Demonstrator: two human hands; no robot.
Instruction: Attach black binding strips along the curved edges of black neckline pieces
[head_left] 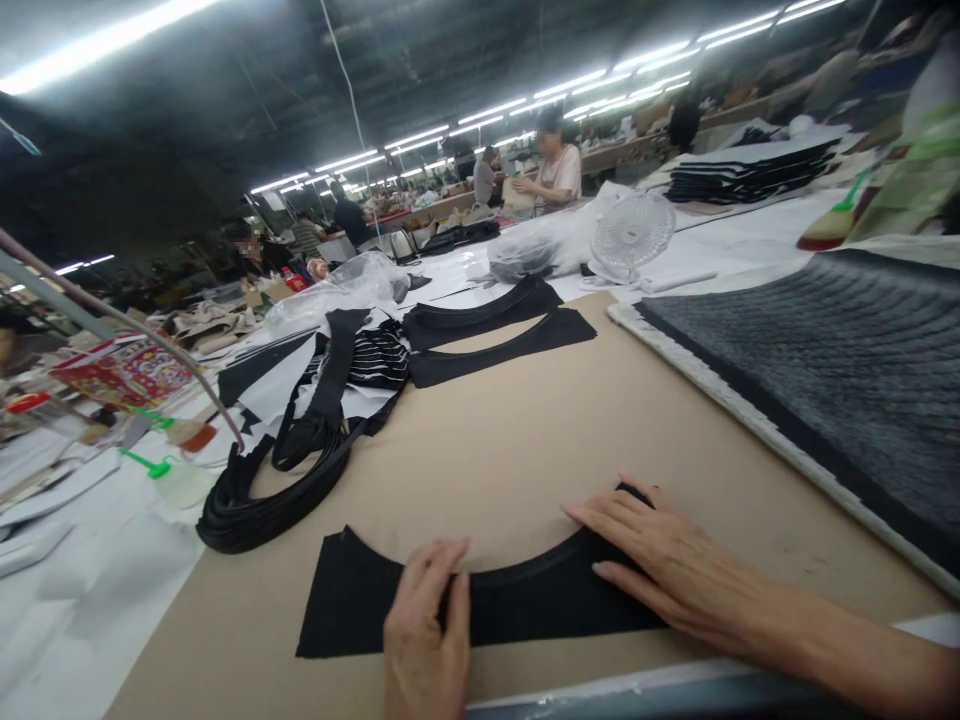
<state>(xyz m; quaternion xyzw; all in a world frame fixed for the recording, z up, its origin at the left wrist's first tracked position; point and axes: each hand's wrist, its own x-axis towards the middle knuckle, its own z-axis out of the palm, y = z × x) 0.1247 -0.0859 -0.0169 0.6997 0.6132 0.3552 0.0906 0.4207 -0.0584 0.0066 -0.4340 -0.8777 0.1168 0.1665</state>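
Note:
A black fabric piece [525,606] with a concave curved upper edge lies flat on the tan board [510,470] in front of me. My left hand [427,620] rests on its left-centre part, fingertips at the curved edge, thumb a little apart from the fingers. Stretched over the piece's right end, my right hand [645,555] lies with fingers extended and covers part of it. Neither hand lifts the fabric. Further back on the board are two similar curved black pieces, a nearer one [502,350] and a farther one [487,312].
Left of the board's middle is a bundle of black strips [277,505]. A grey-black ribbed stack [817,350] lies at right. Behind stand a white fan [632,235] and plastic bags. Bottles with green nozzles, one pale [176,480], stand at left. Other people sit farther back.

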